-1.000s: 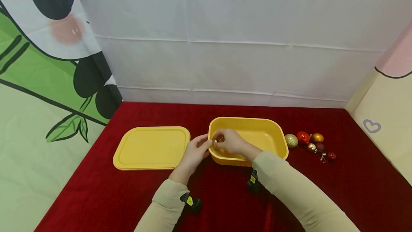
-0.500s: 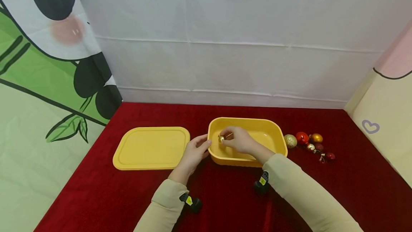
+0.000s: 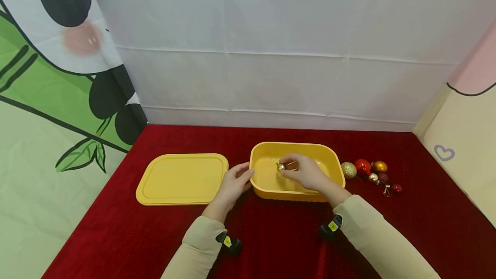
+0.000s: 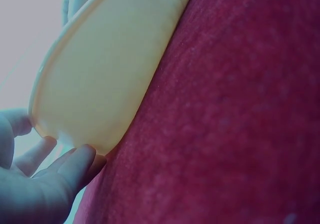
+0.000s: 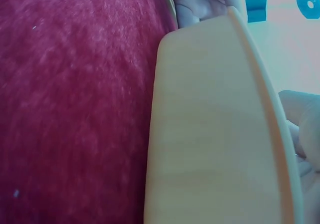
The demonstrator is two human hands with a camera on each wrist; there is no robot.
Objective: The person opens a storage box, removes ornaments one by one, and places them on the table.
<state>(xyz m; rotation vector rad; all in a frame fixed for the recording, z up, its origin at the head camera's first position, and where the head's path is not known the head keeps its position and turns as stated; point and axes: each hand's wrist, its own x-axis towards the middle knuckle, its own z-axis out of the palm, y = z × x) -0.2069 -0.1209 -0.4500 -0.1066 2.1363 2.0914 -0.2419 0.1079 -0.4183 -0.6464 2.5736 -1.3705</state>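
A yellow plastic box (image 3: pixel 286 195) stands uncovered on a red cloth. My left hand (image 3: pixel 232 184) grips its left end, the thumb over the rim and the fingers against the outer wall; the left wrist view shows these fingertips on the box wall (image 4: pixel 100 68). Between the thumb and fingers of my right hand (image 3: pixel 306 172) is a small shiny gold bauble (image 3: pixel 280 167), pinched within the box's opening. In the right wrist view the near wall of the box (image 5: pixel 215 124) hides the bauble, and only part of the right hand (image 5: pixel 305 129) shows past the rim.
Left of the box lies a flat yellow lid (image 3: pixel 182 180). Close to the box's right end sits a group of baubles: a glittery gold one (image 3: pixel 349 170), a red one (image 3: pixel 362 166), an orange-gold one (image 3: pixel 379 166) and several smaller ones. A white cloth backdrop (image 3: pixel 286 76) rises behind.
My right hand has moved right with the gold bauble, from beside the left thumb at the box's left end toward its middle. The left hand keeps its grip in the same place.
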